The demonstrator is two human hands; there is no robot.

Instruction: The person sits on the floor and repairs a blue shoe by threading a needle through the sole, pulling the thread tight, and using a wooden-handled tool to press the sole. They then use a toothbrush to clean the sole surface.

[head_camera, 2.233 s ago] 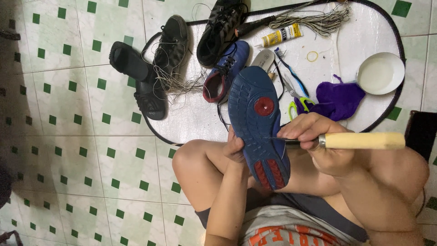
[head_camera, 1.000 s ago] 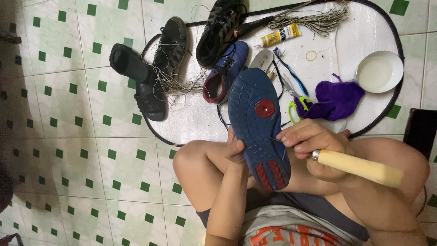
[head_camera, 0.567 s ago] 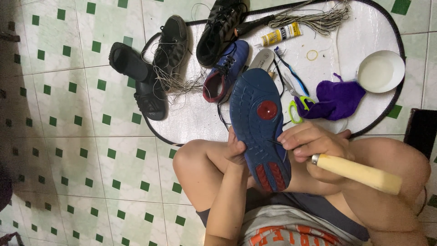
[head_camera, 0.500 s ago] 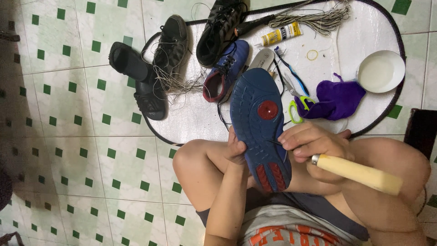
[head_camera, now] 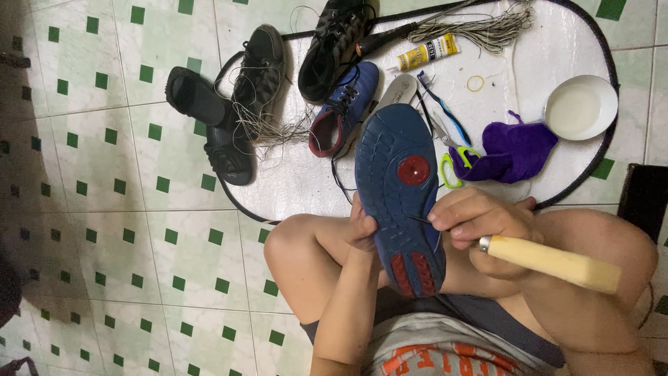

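A: Blue shoe (head_camera: 398, 188), sole up, propped over the person's bent knees. Why held like that?

B: My guess is that it puts the sole's edge in front of the eyes. The left hand (head_camera: 363, 226) is curled round the shoe's left rim from below, thumb on the tread, bracing it. The right hand (head_camera: 476, 217) is closed on a wooden-handled awl (head_camera: 550, 262), the handle sticking out to the right, while its fingertips pinch near the thin metal point (head_camera: 419, 220) where it meets the sole.

A: And the things on the floor?

B: Spread on a white mat (head_camera: 299, 188) with a dark rim, within reach: the matching blue shoe (head_camera: 342, 111), a black sneaker (head_camera: 334, 45), a black sandal pair (head_camera: 223, 118), a bundle of thread (head_camera: 473, 28), a glue tube (head_camera: 426, 53), a toothbrush (head_camera: 437, 104), scissors with green handles (head_camera: 451, 167), a purple cloth (head_camera: 511, 150), a white bowl (head_camera: 579, 108).

A: What can't you make out?

B: The shoe's upper faces away, so its state is hidden. Whether the point has gone into the rubber or only rests on it, I cannot tell. Any thread on the awl is too fine to see. The left palm is behind the shoe.
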